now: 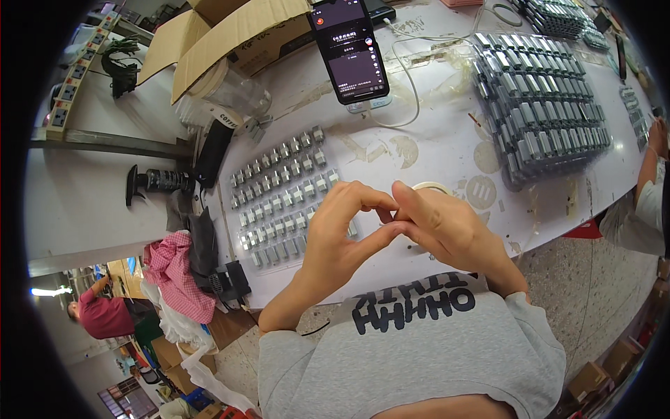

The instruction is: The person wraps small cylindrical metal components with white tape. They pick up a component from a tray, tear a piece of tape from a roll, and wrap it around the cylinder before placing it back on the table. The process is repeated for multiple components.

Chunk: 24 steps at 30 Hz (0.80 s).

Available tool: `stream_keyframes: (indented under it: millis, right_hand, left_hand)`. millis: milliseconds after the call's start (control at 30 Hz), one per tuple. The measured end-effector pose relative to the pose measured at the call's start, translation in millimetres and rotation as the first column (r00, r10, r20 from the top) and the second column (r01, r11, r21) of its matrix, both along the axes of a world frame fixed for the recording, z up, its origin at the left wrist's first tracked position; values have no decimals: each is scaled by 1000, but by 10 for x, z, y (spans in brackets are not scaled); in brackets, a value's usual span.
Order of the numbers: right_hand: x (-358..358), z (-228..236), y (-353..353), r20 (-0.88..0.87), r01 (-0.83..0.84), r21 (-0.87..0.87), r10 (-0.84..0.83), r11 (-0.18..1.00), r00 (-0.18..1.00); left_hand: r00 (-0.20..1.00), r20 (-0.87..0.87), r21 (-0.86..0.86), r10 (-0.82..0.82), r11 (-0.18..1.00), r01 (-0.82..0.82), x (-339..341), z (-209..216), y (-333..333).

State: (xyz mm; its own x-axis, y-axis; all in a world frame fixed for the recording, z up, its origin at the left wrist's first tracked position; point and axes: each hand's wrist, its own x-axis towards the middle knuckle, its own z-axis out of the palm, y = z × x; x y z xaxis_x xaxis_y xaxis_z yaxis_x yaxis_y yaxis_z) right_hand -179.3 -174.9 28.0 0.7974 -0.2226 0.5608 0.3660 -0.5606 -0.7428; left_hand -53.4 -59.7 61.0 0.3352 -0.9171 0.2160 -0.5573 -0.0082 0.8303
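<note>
Over the near part of the white table, my left hand (336, 227) and my right hand (450, 227) meet at their fingertips. The left thumb and index finger pinch together against the curled right fingers. Whatever lies between them is hidden or too small to name. Partly covered by the right hand is a pale ring (434, 187), perhaps a roll of tape. Left of my hands, several rows of small silvery metal parts (278, 204) sit in a clear tray, partly behind my left hand.
A tall stack of clear trays with metal parts (541, 105) stands right. A lit phone (351, 59) leans at the back, near a white cable (417, 91) and an open cardboard box (230, 42). A black spray bottle (164, 181) lies left. Another person's arm (650, 157) shows far right.
</note>
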Motion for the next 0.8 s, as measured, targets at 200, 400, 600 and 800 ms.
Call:
stream_keyframes:
  millis: [200,400,600,800]
  right_hand:
    - [-181,95,147,-22,109,33,-109,993,994]
    - [-310,111,238,9,172,55,-173,984,985]
    - [-402,159,188,-73,306,-53,-310,950,948]
    - [-597,-298,55,-478,189,-100,-214,977,852]
  left_hand:
    - [996,21,-35,-87,995,88,-91,25,114]
    - [985,138,-93,-104,989,118,-180,80,147]
    - [927,375,-236,4,968,91,-268,284,200]
    - [898,429,-322,101,946,47,-208,447,222]
